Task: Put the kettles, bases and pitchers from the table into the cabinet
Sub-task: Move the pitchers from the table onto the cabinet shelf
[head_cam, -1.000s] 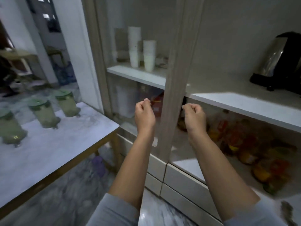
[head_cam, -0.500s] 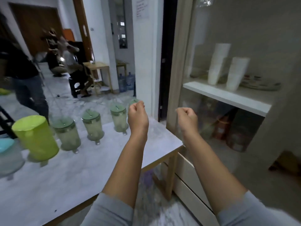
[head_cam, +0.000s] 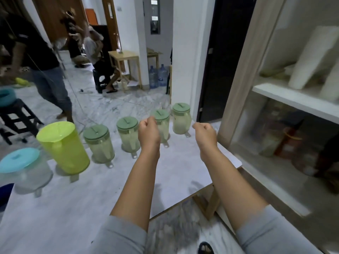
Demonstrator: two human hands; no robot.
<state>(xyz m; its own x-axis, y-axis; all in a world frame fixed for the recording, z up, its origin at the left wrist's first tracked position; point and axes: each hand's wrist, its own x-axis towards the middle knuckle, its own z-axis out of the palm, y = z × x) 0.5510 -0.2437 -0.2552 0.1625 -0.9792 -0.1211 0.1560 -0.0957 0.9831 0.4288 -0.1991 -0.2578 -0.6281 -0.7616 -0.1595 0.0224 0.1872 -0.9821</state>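
Note:
A row of pitchers stands along the far side of the marble-topped table [head_cam: 77, 208]: several clear ones with green lids, the rightmost [head_cam: 181, 119], another [head_cam: 100, 144] further left, then a lime-green pitcher [head_cam: 63, 147] and a clear one with a blue lid [head_cam: 23, 166]. My left hand [head_cam: 147, 131] is a closed fist, empty, held over the table in front of a green-lidded pitcher [head_cam: 162, 123]. My right hand [head_cam: 205, 132] is also a closed, empty fist above the table's right end. The cabinet [head_cam: 293, 98] stands to the right with its white shelf visible.
White cup stacks [head_cam: 315, 57] sit on the cabinet shelf, jars below. Beyond the table, people stand and sit on the marble floor, with a small wooden table [head_cam: 126, 57], water bottles [head_cam: 157, 76] and a black stool [head_cam: 16, 120] at the left.
The view has swung left from the cabinet to the table. Both fists have come away from the cabinet and now hover over the table near the green-lidded pitchers.

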